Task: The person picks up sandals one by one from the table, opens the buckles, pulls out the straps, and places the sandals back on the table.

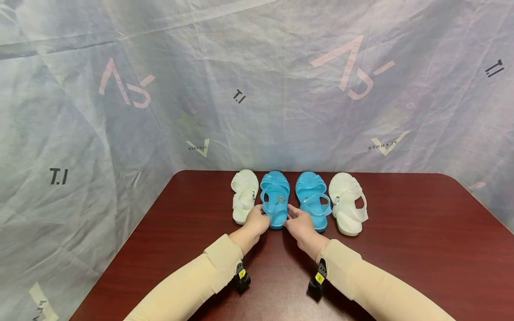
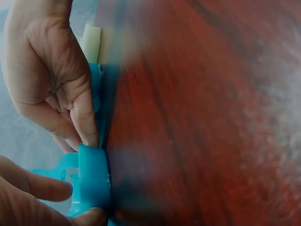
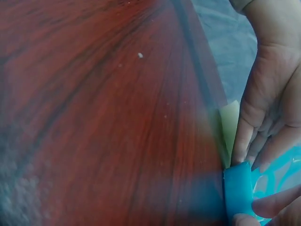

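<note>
Two blue sandals stand between two white ones in a row near the table's back edge. Around the left blue sandal (image 1: 277,203), both hands hold the sides near its heel. My left hand (image 1: 258,220) is on its left side, with a finger by the strap and the thumb low at the heel (image 2: 94,174) in the left wrist view. From the right, my right hand (image 1: 301,224) touches the sole's edge with thumb and fingers. Its wrist partly overlaps the right blue sandal (image 1: 311,183). The sandal's toe points at the backdrop.
A white sandal (image 1: 246,183) stands at the row's left end, another white sandal (image 1: 345,187) at its right end. Right behind the dark red table (image 1: 401,232) hangs a grey printed sheet (image 1: 273,125), which also runs along the left side.
</note>
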`<state>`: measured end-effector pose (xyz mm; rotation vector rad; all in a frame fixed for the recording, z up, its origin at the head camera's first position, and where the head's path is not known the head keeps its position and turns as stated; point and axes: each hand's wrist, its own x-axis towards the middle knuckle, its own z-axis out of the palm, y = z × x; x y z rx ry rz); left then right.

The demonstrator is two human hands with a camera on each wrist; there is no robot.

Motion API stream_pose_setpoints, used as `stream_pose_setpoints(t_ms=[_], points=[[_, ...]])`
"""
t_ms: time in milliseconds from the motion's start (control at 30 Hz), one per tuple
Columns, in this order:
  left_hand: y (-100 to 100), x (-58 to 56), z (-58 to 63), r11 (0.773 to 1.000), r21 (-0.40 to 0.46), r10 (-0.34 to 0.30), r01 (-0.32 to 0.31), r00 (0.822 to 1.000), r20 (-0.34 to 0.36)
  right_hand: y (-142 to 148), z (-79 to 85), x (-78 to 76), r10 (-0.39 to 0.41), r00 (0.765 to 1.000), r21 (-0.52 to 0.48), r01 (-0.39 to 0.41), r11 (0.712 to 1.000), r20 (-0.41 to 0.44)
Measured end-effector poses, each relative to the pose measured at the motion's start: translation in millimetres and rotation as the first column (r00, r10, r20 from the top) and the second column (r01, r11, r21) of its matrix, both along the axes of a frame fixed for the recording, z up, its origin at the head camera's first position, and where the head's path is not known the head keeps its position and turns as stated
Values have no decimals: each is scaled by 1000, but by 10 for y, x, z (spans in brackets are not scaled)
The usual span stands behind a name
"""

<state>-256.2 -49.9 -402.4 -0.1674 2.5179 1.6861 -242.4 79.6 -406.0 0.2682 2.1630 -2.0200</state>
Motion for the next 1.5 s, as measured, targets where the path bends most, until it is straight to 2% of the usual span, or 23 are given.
stream_pose_setpoints(t_ms=[267,433,633,767,867,1000,1200,1367,1500], points=[[56,37,50,994,112,1,-3,1000,19,43,51,-15,8,1000,-42,-8,999,15],[96,78,62,992,124,39,-36,999,-26,58,103,-4,14,1000,-20,-14,1000,25],[92,68,77,972,222,96,-75,992,-85,64,168,-10,9,1000,0,-9,1000,12],[90,63,103,959,272,110,-73,986,-124,73,216,-11,1,1000,3,-1,1000,-1],[101,76,139,958,280,102,-57,984,-148,80,275,-17,1,1000,-13,-2,1000,-24],[136,111,224,969,245,81,-32,979,-190,116,393,-47,4,999,-28,-5,1000,-48],[225,141,336,977,213,41,13,969,-245,247,532,-93,4,999,-17,-5,1000,-40],[264,128,351,972,235,28,29,972,-235,325,576,-116,1,999,7,-1,1000,-36],[298,131,347,964,259,-11,64,979,-201,365,587,-127,7,998,27,-6,1000,-59]])
